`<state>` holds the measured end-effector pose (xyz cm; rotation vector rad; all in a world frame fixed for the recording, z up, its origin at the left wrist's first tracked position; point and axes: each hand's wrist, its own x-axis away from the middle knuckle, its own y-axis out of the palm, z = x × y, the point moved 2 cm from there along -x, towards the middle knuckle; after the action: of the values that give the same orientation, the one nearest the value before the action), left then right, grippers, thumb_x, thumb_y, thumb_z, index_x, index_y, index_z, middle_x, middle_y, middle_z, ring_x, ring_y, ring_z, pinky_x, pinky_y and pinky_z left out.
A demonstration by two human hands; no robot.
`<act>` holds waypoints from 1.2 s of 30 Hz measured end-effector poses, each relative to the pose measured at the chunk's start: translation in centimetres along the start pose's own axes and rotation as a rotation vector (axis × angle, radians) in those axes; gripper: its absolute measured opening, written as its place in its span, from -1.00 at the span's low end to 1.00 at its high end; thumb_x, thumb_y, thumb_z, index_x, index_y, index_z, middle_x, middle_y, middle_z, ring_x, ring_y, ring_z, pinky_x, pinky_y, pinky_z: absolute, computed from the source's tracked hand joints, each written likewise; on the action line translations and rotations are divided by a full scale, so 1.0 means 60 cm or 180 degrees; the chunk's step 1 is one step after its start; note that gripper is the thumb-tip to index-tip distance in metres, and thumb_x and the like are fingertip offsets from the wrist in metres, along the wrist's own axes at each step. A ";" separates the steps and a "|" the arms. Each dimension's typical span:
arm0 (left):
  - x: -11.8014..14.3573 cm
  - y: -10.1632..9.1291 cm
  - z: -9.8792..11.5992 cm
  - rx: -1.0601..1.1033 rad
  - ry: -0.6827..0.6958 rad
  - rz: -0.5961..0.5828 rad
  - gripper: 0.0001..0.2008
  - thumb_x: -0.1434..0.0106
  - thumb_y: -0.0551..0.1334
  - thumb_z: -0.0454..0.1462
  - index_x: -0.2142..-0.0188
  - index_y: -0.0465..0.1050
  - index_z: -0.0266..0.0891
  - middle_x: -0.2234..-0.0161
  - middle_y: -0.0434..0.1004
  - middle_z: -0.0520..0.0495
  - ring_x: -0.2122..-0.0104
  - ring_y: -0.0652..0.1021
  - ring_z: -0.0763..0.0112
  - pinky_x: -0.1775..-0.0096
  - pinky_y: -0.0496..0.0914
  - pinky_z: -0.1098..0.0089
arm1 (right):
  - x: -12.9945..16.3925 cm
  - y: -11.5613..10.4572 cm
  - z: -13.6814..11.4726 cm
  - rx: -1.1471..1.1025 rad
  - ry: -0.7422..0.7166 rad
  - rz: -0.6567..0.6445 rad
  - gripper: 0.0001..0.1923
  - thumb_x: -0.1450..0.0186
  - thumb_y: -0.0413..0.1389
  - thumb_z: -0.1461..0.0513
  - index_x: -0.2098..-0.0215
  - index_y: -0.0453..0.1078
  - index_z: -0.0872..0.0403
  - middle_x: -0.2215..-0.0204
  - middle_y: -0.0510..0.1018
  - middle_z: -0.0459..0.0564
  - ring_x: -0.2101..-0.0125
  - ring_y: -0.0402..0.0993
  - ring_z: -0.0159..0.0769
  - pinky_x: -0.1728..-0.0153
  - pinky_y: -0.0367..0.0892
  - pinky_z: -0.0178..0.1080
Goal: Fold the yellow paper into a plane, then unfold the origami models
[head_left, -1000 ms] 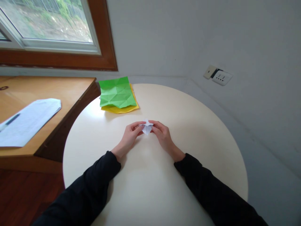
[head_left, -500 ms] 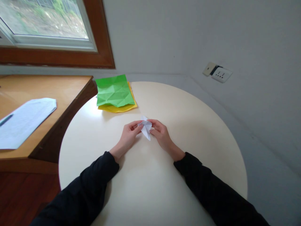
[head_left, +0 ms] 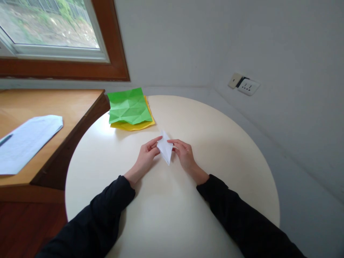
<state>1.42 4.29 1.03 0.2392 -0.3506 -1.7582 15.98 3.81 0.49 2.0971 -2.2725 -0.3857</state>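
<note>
A small piece of folded white paper (head_left: 165,147), shaped like a narrow diamond, is held between my hands over the round table. My left hand (head_left: 147,154) grips its left edge, with a fingertip near the top and the thumb lower down. From the other side, my right hand (head_left: 185,154) pinches the right edge, one finger lying across the paper's face. The diamond's lower point faces me and its upper point faces away. Its underside is hidden.
Creased green paper (head_left: 129,105) lies on yellow paper (head_left: 134,126) at the round table's (head_left: 172,215) far left. On a wooden desk (head_left: 77,104) to the left are printed sheets (head_left: 32,143) and a pen (head_left: 5,139). A wall socket (head_left: 248,86) is at right.
The white paper's flaps, spread apart before, now lie together as a flat diamond. My fingers have shifted to its side edges. The view has tilted slightly.
</note>
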 end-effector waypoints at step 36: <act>0.002 0.007 0.009 -0.0277 0.0256 -0.0173 -0.50 -0.03 0.31 -0.17 0.04 0.26 -0.20 0.44 0.51 0.03 0.46 0.48 0.46 0.39 0.29 0.45 | -0.007 0.004 0.003 0.0292 -0.0137 0.0096 -0.79 -0.05 0.19 0.11 0.44 0.32 0.03 0.52 0.49 -0.11 0.48 0.40 -0.35 0.43 0.30 -0.28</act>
<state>1.59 4.17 1.71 0.2581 -0.2105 -1.8072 15.75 4.27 0.41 2.1132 -2.3870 -0.3351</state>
